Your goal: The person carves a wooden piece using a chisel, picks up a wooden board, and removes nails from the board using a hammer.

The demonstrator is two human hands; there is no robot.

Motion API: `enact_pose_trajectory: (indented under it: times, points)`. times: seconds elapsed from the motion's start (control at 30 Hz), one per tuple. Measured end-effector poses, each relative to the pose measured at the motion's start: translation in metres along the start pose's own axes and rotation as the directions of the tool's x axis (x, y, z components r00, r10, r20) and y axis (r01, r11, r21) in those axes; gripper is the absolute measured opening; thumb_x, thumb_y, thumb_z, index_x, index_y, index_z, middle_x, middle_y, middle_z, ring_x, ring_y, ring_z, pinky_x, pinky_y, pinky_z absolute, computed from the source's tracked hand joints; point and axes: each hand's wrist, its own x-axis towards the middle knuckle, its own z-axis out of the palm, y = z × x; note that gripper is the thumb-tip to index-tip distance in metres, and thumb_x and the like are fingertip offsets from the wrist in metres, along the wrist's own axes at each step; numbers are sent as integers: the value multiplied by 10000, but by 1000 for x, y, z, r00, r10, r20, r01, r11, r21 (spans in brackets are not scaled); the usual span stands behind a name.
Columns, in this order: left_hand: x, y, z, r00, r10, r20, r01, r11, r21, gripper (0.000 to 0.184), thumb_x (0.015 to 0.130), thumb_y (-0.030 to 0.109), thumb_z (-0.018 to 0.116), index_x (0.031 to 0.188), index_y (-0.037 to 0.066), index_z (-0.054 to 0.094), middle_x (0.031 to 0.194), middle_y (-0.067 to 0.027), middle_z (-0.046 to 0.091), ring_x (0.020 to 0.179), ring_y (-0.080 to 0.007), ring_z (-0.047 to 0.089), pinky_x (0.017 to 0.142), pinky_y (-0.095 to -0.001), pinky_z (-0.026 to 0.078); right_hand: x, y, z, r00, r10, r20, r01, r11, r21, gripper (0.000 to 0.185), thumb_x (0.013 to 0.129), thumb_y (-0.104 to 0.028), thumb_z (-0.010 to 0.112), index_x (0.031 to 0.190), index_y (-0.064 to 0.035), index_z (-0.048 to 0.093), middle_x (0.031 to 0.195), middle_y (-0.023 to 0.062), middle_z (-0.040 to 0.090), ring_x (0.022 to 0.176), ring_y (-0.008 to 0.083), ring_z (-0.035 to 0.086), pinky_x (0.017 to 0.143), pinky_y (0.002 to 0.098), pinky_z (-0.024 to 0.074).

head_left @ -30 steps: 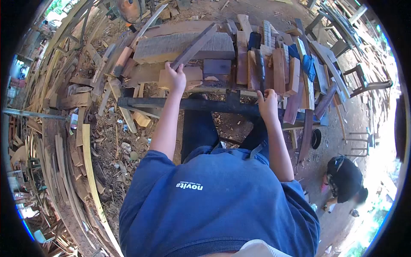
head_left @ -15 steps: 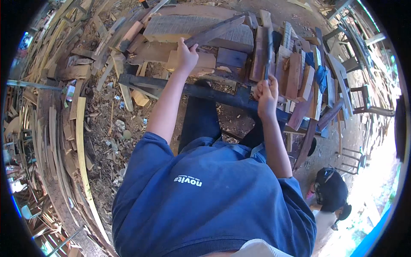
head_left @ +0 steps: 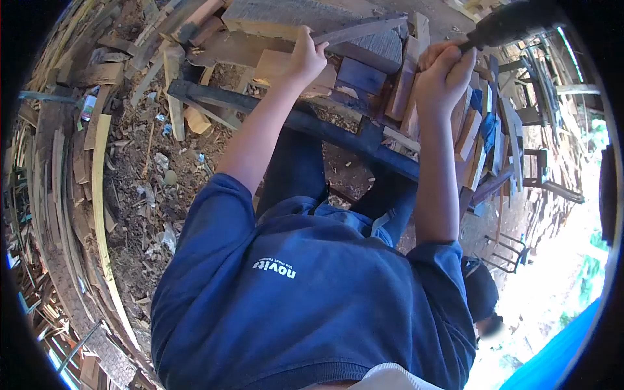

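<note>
My left hand (head_left: 308,60) grips the near end of a narrow dark wooden strip (head_left: 364,31), which slants up to the right over a thick grey beam (head_left: 273,19). Raised at the upper right, my right hand (head_left: 447,77) is closed round the thin end of a dark tool (head_left: 513,25). The tool's broad dark part points up and right, and its shape is blurred. Below my left hand lies a light wooden block (head_left: 276,68), with a dark purplish block (head_left: 361,75) to its right.
A dark bar (head_left: 325,133) crosses in front of my legs. Wooden pieces (head_left: 467,136) are stacked at the right, near a blue cloth (head_left: 487,127). Long planks (head_left: 103,195) and scraps cover the left. Another person (head_left: 480,289) is low at the right, beside a metal rack (head_left: 510,253).
My right hand has lifted the dark tool up and to the right, closer to the camera. My left hand and its strip have shifted slightly up and right. The view has tilted.
</note>
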Motion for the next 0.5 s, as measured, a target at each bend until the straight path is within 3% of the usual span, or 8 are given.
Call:
enact_pose_trajectory:
  times: [0.03, 0.1, 0.17, 0.23, 0.3, 0.4, 0.47, 0.5]
  points:
    - [0, 1, -1, 1000, -3, 6, 3, 1000, 26, 381, 840, 53, 644, 1092, -42, 374, 908, -322, 553, 875, -484, 577, 750, -466, 459, -5, 7, 1, 1000, 8, 7, -8, 1000, -11, 174, 1017, -167, 418, 896, -70, 498, 651, -8, 460, 535, 80, 438, 468, 252, 375]
    - [-1, 3, -2, 1000, -23, 10, 23, 999, 35, 385, 838, 48, 648, 1091, -41, 371, 905, -321, 555, 873, -478, 578, 748, -468, 457, -26, 25, 1, 988, 134, 72, -75, 838, -541, 109, 928, -106, 480, 950, -10, 528, 763, 162, 622, 721, 300, 643, 647, 375, 497]
    - [-1, 0, -2, 998, -34, 60, 28, 995, 94, 340, 861, 93, 638, 1071, -16, 394, 955, -265, 590, 892, -426, 590, 764, -451, 454, -37, 33, 2, 939, 227, 257, 12, 726, -687, 139, 881, -86, 497, 970, 0, 560, 846, 234, 635, 836, 414, 630, 714, 435, 503]
    - [-7, -10, 4, 971, -184, 153, 175, 982, 70, 287, 885, 112, 600, 1140, 47, 485, 1017, -148, 621, 938, -330, 600, 811, -412, 460, -39, 33, 5, 692, 605, 394, -34, 572, -819, 178, 877, -103, 513, 1001, 5, 581, 882, 256, 641, 873, 433, 619, 729, 462, 500]
    - [-1, -37, 15, 997, -40, 68, 40, 999, 1, 418, 826, 130, 713, 1087, -42, 435, 971, -283, 604, 871, -452, 607, 752, -429, 495, -16, 24, 9, 701, 587, 405, -45, 603, -796, 224, 869, -109, 515, 1047, 8, 583, 914, 265, 646, 916, 437, 617, 774, 469, 497]
    - [-2, -34, 15, 996, -81, 37, 79, 996, 40, 403, 851, 200, 691, 1111, -36, 493, 1029, -260, 618, 934, -415, 611, 815, -434, 488, 18, 3, 14, 879, 332, 343, 6, 711, -704, 220, 865, -109, 519, 1041, -2, 598, 926, 269, 650, 965, 436, 614, 833, 467, 486]
    - [-4, -28, 18, 999, -53, 0, 52, 989, 141, 332, 872, 115, 617, 1126, -50, 481, 1050, -231, 600, 946, -375, 612, 788, -412, 502, 33, 12, 13, 897, 418, 146, -363, 882, -301, 211, 921, -187, 504, 1002, -19, 603, 923, 239, 652, 896, 437, 624, 758, 443, 494]
    - [-4, -26, 20, 999, -19, -33, 26, 970, 241, 277, 892, 29, 543, 1141, -65, 469, 1072, -203, 582, 959, -335, 613, 761, -389, 517, 23, 16, 17, 896, 418, 147, -361, 881, -305, 211, 921, -187, 504, 1002, -19, 603, 923, 239, 652, 896, 437, 624, 758, 443, 494]
